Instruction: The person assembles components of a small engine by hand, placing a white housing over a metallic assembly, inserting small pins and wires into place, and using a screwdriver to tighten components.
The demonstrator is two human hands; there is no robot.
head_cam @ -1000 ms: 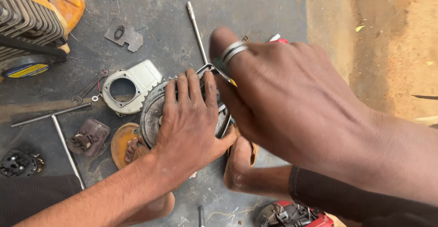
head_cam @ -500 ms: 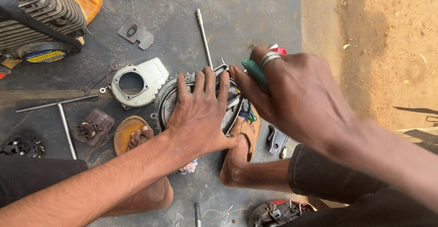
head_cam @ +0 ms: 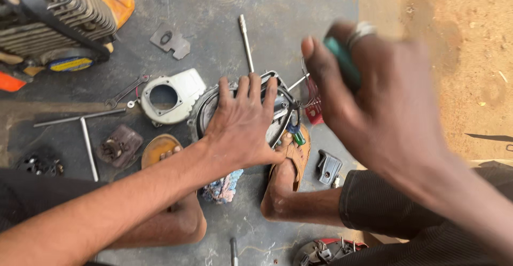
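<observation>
Left hand lies spread flat on the round engine cover on the concrete floor, apparently pinning it between both feet, while the right hand, blurred, hangs above it, fist wrapped around a green-handled tool.

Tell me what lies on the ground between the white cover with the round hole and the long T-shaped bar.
In the head view, a small wrench lies between the white cover and the T-shaped bar.
</observation>
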